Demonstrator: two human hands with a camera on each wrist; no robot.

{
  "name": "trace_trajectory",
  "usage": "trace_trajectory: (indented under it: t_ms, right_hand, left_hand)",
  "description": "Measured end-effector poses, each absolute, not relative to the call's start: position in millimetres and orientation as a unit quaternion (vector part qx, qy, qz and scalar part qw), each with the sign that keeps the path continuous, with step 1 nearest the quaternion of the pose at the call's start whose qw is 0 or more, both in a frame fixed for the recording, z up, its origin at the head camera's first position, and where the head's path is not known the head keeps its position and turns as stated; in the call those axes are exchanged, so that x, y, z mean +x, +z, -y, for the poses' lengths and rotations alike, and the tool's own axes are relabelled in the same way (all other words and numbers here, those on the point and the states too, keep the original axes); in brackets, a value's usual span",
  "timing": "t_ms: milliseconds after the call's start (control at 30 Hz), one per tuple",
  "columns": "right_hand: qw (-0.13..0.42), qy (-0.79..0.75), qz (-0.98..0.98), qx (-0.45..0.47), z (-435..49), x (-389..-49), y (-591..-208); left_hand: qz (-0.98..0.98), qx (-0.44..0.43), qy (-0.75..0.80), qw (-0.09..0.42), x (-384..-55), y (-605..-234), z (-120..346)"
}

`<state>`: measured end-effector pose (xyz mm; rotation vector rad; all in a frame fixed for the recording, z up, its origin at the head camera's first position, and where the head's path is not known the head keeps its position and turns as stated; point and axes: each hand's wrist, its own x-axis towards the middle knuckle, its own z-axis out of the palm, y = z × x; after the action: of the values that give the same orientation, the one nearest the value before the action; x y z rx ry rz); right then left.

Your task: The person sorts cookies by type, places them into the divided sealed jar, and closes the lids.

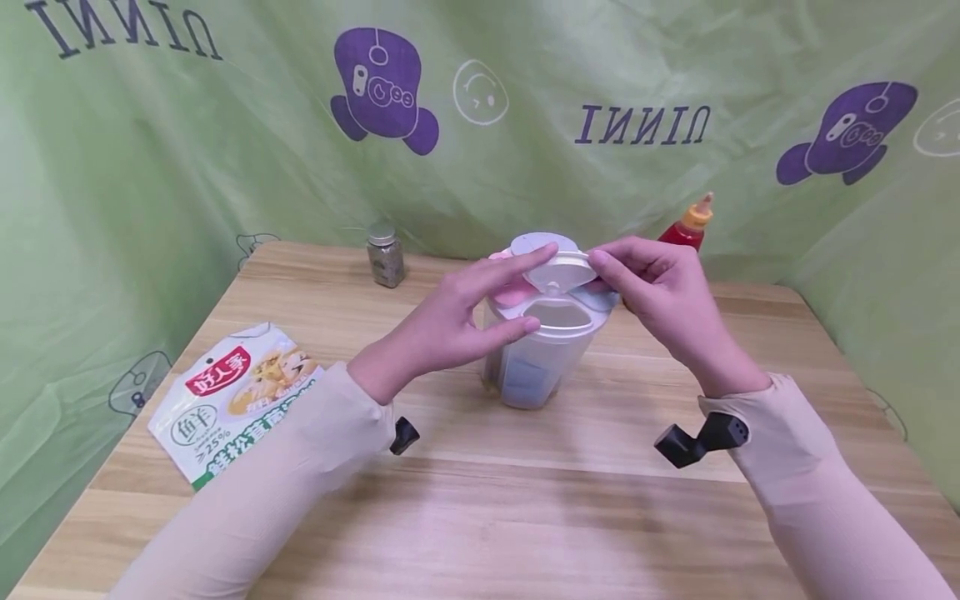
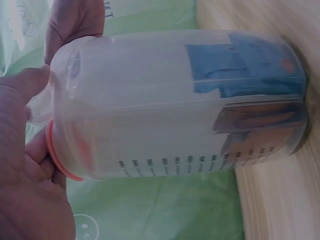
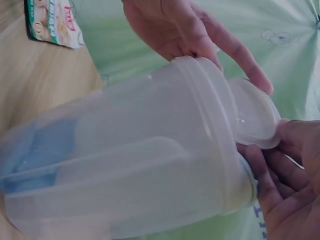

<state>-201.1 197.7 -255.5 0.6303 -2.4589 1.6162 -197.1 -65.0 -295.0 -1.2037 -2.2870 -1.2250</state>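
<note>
A clear divided storage canister (image 1: 555, 362) stands upright on the table, its top covered by pink, blue and pale flip lids. The white flip lid (image 1: 564, 273) on the near side is raised, uncovering its compartment opening (image 1: 557, 314). My right hand (image 1: 667, 304) pinches the right edge of that lid between thumb and fingers. With fingers extended, my left hand (image 1: 457, 317) touches the lid's left edge with the index finger, its thumb at the canister's near rim. Blue packets (image 2: 250, 62) lie at the bottom of one compartment, brownish packets (image 2: 260, 122) in another.
At the table's left lies a white food pouch (image 1: 232, 400), partly behind my left sleeve. A small spice jar (image 1: 386, 258) stands at the back. Behind my right hand is a red squeeze bottle (image 1: 686, 229) with a yellow cap. Green printed cloth (image 1: 525, 183) encloses the table.
</note>
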Motion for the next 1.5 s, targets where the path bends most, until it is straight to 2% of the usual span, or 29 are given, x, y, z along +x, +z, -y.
trace_trajectory:
  t_ms: [133, 433, 1000, 1500]
  right_hand:
    - [0.06, 0.497, 0.837, 0.22, -199, -203, -250]
    - [0.029, 0.453, 0.853, 0.256, -206, -201, -243]
    - [0.033, 0.41, 0.813, 0.412, -223, -200, -261]
    - [0.065, 0.391, 0.813, 0.426, -220, -194, -266]
  left_hand:
    - [0.811, -0.388, -0.421, 0.118, -196, -285, 66]
    - [0.834, -0.358, -0.404, 0.111, -199, -271, 64]
    - [0.858, -0.382, -0.344, -0.004, -202, -260, 71]
    - [0.861, -0.395, -0.32, -0.001, -200, -256, 71]
